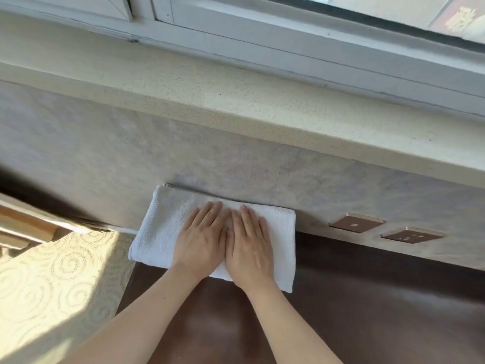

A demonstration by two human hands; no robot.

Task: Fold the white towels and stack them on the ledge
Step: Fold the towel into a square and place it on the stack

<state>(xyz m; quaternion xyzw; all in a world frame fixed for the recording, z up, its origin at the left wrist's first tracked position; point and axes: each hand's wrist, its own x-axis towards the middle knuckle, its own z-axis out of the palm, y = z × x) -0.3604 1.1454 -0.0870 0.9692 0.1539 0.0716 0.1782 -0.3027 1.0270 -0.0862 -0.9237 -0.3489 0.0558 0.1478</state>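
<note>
White terry cloth, folded into a flat rectangle, is the white folded towel (157, 232); it lies on the dark brown smooth surface (367, 311), its far edge against the grey mottled wall (105, 158) below the window. Both hands lie flat on top of it, side by side and touching at the thumbs. The left hand (202, 243) has its fingers straight and slightly spread, pressing the cloth; the right hand (249, 245) does the same just beside it (neither curls round anything). Above the wall runs the cream speckled stone ledge (236, 106), under the white window frame (288, 48). To the right, 2 brown square wall plates (357, 223) sit in the wall, well apart from the towel. At left lies pale carpet with swirl patterns (52, 279).
</note>
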